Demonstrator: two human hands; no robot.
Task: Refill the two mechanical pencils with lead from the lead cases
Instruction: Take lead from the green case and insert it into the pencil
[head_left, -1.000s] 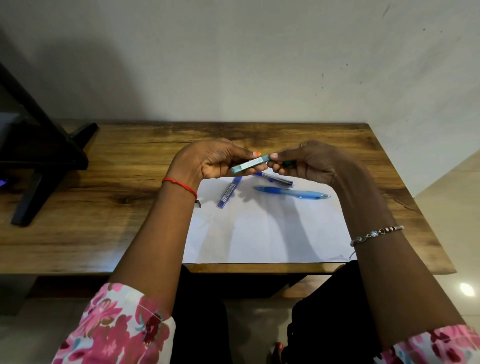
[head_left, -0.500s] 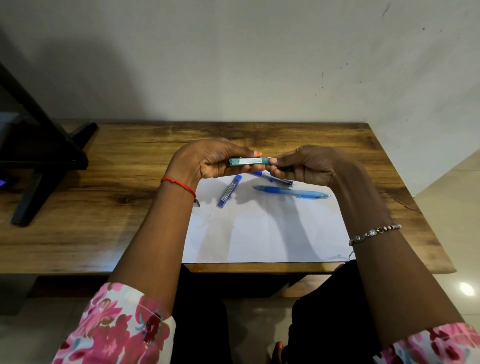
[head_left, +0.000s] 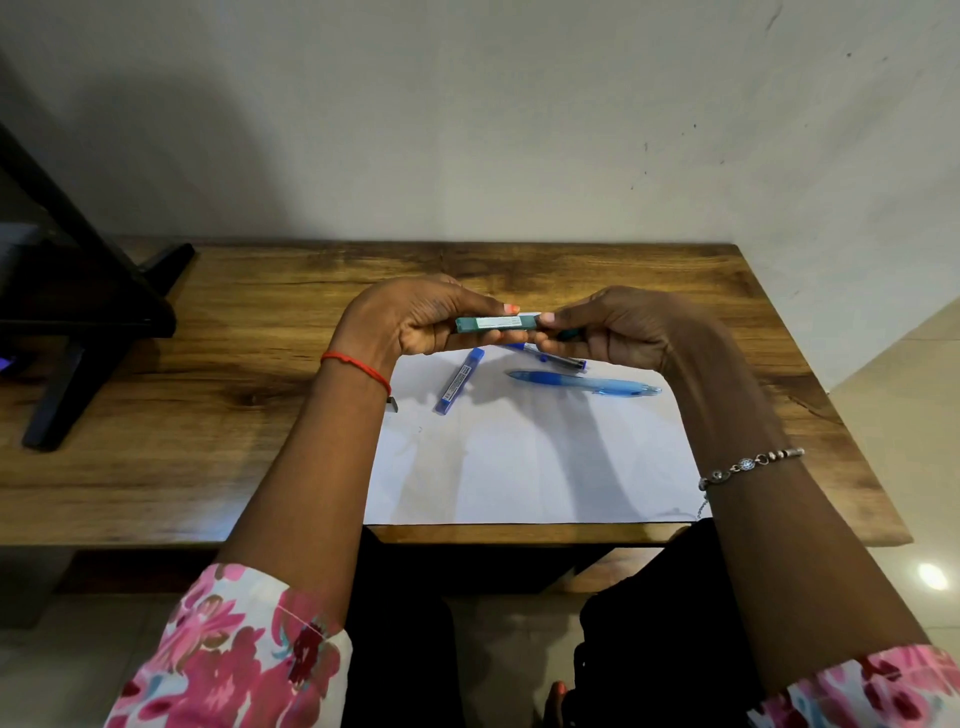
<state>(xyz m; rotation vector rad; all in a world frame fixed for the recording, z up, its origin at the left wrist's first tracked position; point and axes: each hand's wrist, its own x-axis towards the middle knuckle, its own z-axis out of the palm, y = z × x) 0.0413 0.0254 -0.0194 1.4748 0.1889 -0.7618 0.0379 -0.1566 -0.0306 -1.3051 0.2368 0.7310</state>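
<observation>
Both left fingers (head_left: 470, 302), right fingers (head_left: 571, 315) pinch green case (head_left: 493, 323) | blue case (head_left: 460, 382), pencil (head_left: 587, 385) on paper (head_left: 519, 467)

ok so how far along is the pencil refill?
Done: nothing visibly; the light blue pencil and the darker pencil both lie on the paper, neither opened as far as I can tell. In hand: the green lead case, held level between left hand and right hand, which pinches its end, probably to open it. Left: lead into both pencils; the blue lead case lies on the paper too.
</observation>
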